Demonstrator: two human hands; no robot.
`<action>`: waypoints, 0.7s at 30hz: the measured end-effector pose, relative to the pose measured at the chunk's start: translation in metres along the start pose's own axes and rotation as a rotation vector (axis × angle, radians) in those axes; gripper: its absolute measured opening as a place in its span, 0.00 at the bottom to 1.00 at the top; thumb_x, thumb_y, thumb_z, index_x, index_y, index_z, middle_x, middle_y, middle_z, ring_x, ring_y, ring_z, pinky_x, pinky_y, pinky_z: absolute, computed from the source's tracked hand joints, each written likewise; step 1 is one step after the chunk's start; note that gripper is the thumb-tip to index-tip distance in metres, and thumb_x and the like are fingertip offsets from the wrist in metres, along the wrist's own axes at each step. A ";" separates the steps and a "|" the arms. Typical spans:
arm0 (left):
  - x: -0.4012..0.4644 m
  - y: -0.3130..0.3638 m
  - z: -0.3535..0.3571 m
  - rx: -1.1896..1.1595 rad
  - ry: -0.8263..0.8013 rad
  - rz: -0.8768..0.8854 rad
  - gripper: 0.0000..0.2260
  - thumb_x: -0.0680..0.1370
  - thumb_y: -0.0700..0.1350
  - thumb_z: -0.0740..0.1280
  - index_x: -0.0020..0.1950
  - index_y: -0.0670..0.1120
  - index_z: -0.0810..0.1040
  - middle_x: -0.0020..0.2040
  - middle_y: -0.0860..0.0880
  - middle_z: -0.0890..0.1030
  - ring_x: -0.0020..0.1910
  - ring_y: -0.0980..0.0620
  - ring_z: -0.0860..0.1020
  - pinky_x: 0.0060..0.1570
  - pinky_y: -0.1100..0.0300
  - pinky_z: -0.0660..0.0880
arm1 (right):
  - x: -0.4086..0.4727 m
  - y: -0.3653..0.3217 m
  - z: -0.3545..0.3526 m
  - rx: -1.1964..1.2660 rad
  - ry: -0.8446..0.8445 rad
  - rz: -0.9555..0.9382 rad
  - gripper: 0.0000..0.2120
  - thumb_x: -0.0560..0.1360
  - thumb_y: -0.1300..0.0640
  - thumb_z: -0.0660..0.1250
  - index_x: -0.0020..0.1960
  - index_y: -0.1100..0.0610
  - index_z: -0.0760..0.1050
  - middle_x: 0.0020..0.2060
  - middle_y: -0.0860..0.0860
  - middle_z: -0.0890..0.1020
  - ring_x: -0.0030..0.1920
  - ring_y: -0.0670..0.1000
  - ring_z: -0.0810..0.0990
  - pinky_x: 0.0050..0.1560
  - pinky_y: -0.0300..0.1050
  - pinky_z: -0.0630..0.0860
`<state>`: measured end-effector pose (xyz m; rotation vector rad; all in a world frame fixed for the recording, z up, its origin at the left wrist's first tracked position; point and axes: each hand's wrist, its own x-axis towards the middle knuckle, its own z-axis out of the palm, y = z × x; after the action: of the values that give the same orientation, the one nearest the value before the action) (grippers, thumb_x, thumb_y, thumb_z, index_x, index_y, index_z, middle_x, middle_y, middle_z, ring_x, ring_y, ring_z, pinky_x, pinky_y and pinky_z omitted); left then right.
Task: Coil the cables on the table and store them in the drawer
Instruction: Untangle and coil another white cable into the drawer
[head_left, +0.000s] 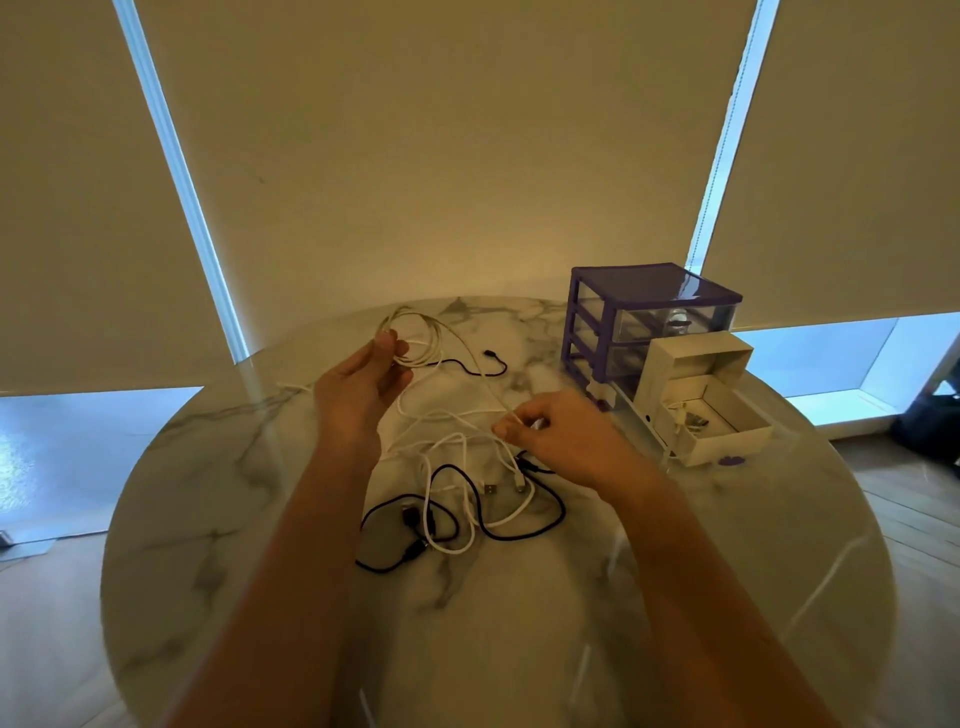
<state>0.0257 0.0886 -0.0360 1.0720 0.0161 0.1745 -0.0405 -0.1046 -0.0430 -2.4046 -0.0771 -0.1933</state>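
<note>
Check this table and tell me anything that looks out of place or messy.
Loose black and white cables lie tangled together on the marble table, uncoiled. The bottom drawer of the purple organizer is pulled out, open. The left hand holds a half-made white coil. Nothing looks damaged.

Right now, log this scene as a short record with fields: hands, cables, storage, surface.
left hand: holds up a partly wound coil of white cable
right hand: pinches the free run of the same cable
loose cables: black and white cables lie tangled on the table between the forearms; one black cable lies farther back
storage: purple drawer unit at the right rear; white box open in front of it, small items inside
surface: round marble table
</note>
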 end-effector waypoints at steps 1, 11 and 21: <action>0.002 0.000 -0.002 -0.021 0.015 -0.003 0.05 0.77 0.43 0.68 0.50 0.44 0.82 0.44 0.49 0.83 0.42 0.56 0.80 0.43 0.65 0.79 | 0.001 0.003 -0.002 -0.088 0.003 -0.001 0.11 0.75 0.45 0.67 0.41 0.49 0.83 0.39 0.46 0.82 0.40 0.45 0.78 0.47 0.50 0.77; 0.002 0.002 -0.002 -0.063 -0.135 -0.129 0.06 0.78 0.43 0.67 0.50 0.44 0.82 0.47 0.50 0.84 0.45 0.57 0.82 0.42 0.67 0.78 | 0.003 0.003 -0.017 0.191 0.446 -0.103 0.18 0.80 0.45 0.58 0.54 0.55 0.81 0.38 0.49 0.73 0.36 0.45 0.74 0.38 0.36 0.67; -0.011 0.005 0.008 0.062 -0.328 -0.210 0.09 0.75 0.46 0.69 0.51 0.44 0.83 0.47 0.49 0.83 0.46 0.54 0.81 0.41 0.66 0.78 | 0.006 0.008 -0.022 0.525 0.737 -0.063 0.17 0.81 0.47 0.57 0.63 0.52 0.78 0.45 0.60 0.78 0.37 0.47 0.76 0.34 0.29 0.72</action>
<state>0.0147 0.0821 -0.0282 1.1421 -0.1611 -0.1930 -0.0363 -0.1252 -0.0309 -1.6920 0.1236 -0.9457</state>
